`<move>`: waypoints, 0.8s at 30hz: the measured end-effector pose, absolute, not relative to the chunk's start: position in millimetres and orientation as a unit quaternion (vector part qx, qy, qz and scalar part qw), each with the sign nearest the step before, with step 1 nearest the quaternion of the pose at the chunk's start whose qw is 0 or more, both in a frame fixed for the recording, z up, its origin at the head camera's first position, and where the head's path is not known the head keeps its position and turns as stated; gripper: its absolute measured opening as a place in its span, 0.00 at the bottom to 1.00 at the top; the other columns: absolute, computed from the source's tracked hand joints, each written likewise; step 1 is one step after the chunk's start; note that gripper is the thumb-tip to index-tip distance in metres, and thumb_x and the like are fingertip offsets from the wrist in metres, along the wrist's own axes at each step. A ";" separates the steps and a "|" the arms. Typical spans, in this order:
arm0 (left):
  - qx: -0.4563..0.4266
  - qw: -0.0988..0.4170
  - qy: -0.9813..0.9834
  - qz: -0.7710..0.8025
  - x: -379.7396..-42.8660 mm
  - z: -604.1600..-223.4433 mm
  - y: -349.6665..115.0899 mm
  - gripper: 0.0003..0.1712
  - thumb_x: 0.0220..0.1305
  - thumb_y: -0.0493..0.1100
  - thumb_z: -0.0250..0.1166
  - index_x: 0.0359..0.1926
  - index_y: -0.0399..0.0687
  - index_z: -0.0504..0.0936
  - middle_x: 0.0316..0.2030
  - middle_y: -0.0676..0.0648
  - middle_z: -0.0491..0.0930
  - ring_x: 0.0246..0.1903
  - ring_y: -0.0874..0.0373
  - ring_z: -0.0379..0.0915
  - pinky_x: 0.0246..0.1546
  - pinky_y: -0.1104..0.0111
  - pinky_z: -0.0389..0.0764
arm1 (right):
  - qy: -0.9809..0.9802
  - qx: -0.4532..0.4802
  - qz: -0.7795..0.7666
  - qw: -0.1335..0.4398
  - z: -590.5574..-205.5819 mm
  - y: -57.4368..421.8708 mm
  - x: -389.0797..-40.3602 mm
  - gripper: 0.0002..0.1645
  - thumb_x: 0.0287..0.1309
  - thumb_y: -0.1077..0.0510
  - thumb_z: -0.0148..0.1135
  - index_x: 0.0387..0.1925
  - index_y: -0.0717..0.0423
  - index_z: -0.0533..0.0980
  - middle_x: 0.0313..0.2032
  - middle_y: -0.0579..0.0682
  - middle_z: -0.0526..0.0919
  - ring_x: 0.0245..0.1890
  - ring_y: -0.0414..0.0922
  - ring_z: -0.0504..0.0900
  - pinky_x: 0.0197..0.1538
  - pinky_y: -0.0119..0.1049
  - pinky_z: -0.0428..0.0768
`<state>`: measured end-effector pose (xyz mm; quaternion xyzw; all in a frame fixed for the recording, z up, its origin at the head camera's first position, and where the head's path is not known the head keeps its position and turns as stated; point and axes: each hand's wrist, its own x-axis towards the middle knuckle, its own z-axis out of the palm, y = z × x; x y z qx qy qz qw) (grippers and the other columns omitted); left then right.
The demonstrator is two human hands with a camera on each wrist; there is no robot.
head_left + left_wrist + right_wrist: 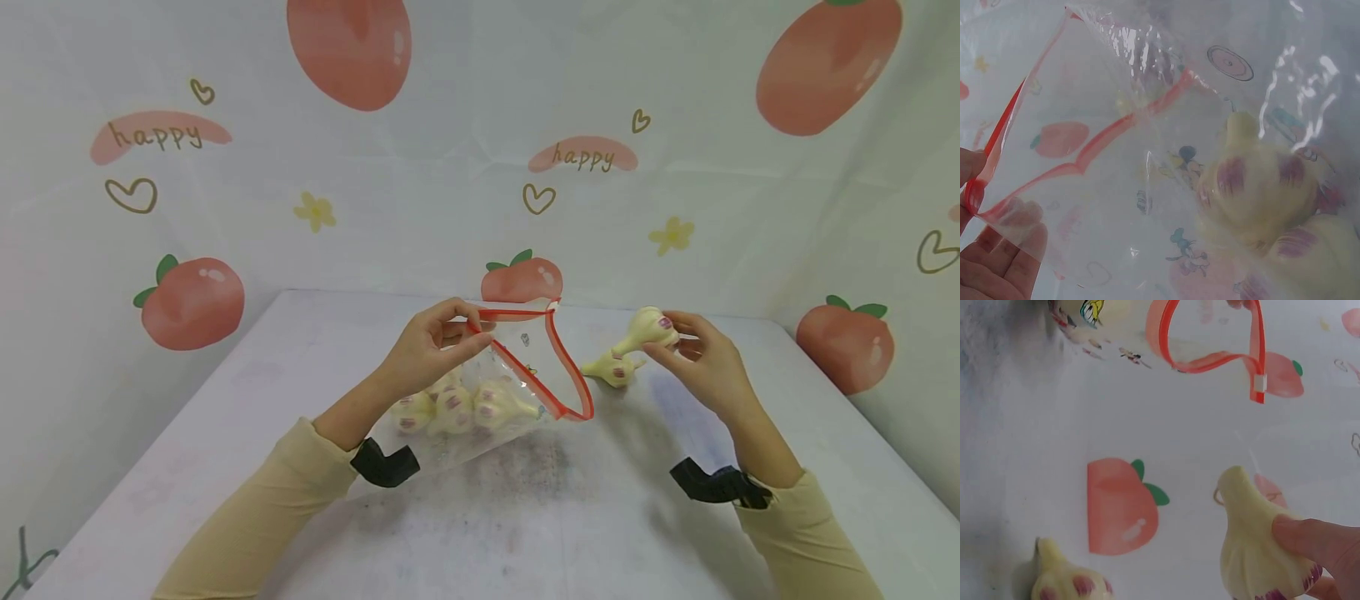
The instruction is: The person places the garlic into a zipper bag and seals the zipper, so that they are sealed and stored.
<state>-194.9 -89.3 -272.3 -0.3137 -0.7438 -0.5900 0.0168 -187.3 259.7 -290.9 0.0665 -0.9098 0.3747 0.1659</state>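
Note:
My left hand [431, 346] pinches the red-edged rim of a clear zip bag [517, 362], whose mouth gapes toward the right. Inside the bag lie several garlic bulbs [453, 408], pale with purple patches; the left wrist view shows one bulb [1260, 187] close up through the plastic. My right hand [701, 358] holds another garlic bulb [647, 327] above the table, to the right of the bag's mouth, its stem pointing left. Beneath that one, a loose garlic bulb [613, 369] rests on the table; the right wrist view has it [1072, 581] at the lower left.
A white table [480, 533] spreads under both hands. Behind it hangs a pale backdrop [427, 192] printed with red fruit, hearts and the word happy. A white slider [1260, 383] sits at one end of the bag's red zip. Black straps [386, 463] circle both wrists.

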 end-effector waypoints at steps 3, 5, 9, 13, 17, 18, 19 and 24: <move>-0.313 0.015 -0.743 -0.591 -194.9 -272.4 -89.4 0.07 0.62 0.36 0.61 0.38 0.41 0.71 0.44 0.37 0.76 0.36 0.61 0.77 0.32 0.70 0.71 | -0.909 0.073 0.372 0.173 -289.0 256.9 -185.4 0.33 0.55 0.53 0.65 0.60 0.60 0.67 0.54 0.68 0.74 0.41 0.39 0.79 0.35 0.12 0.68; -0.313 0.015 -0.743 -0.592 -195.1 -272.7 -89.5 0.07 0.62 0.36 0.61 0.38 0.41 0.71 0.45 0.35 0.76 0.36 0.62 0.77 0.32 0.70 0.71 | -0.908 0.078 0.374 0.175 -288.1 255.5 -184.3 0.33 0.55 0.53 0.66 0.60 0.60 0.67 0.54 0.68 0.75 0.38 0.26 0.74 0.36 0.11 0.68; -0.315 0.016 -0.741 -0.593 -195.0 -273.0 -89.5 0.07 0.61 0.35 0.61 0.38 0.41 0.71 0.45 0.36 0.76 0.37 0.61 0.77 0.32 0.70 0.71 | -0.909 0.080 0.370 0.172 -285.5 252.1 -181.1 0.33 0.55 0.52 0.65 0.60 0.59 0.67 0.54 0.66 0.75 0.38 0.24 0.73 0.37 0.11 0.68; -0.315 0.017 -0.741 -0.593 -195.8 -273.8 -89.6 0.07 0.61 0.36 0.61 0.38 0.41 0.71 0.44 0.41 0.76 0.38 0.61 0.78 0.32 0.69 0.72 | -0.910 0.084 0.369 0.171 -283.2 248.0 -177.6 0.33 0.55 0.51 0.65 0.60 0.59 0.67 0.54 0.64 0.76 0.42 0.35 0.76 0.38 0.10 0.68; -0.313 0.015 -0.740 -0.595 -196.6 -274.4 -89.9 0.06 0.62 0.36 0.61 0.37 0.42 0.71 0.44 0.42 0.77 0.37 0.61 0.78 0.32 0.70 0.71 | -0.905 0.093 0.376 0.173 -280.6 244.3 -174.5 0.33 0.55 0.52 0.65 0.60 0.58 0.67 0.54 0.63 0.76 0.38 0.18 0.70 0.38 0.10 0.68; -0.313 0.015 -0.740 -0.595 -196.7 -274.5 -90.0 0.07 0.62 0.36 0.61 0.37 0.42 0.71 0.45 0.42 0.77 0.37 0.61 0.78 0.31 0.70 0.70 | -0.904 0.097 0.378 0.174 -280.0 243.4 -173.8 0.33 0.55 0.52 0.65 0.60 0.58 0.67 0.54 0.63 0.76 0.37 0.15 0.68 0.38 0.10 0.68; -0.313 0.015 -0.740 -0.595 -196.9 -274.6 -90.1 0.07 0.62 0.36 0.61 0.37 0.42 0.71 0.45 0.42 0.77 0.37 0.61 0.78 0.31 0.70 0.70 | -0.903 0.100 0.379 0.176 -279.4 242.5 -173.2 0.33 0.55 0.53 0.65 0.60 0.58 0.67 0.54 0.63 0.76 0.36 0.13 0.67 0.38 0.11 0.68; -0.317 0.016 -0.738 -0.596 -198.0 -275.8 -90.1 0.07 0.61 0.36 0.61 0.37 0.41 0.71 0.45 0.38 0.77 0.37 0.61 0.78 0.31 0.70 0.70 | -0.897 0.117 0.385 0.185 -277.2 238.1 -170.3 0.32 0.54 0.55 0.66 0.60 0.59 0.68 0.53 0.63 0.76 0.37 0.13 0.68 0.39 0.10 0.68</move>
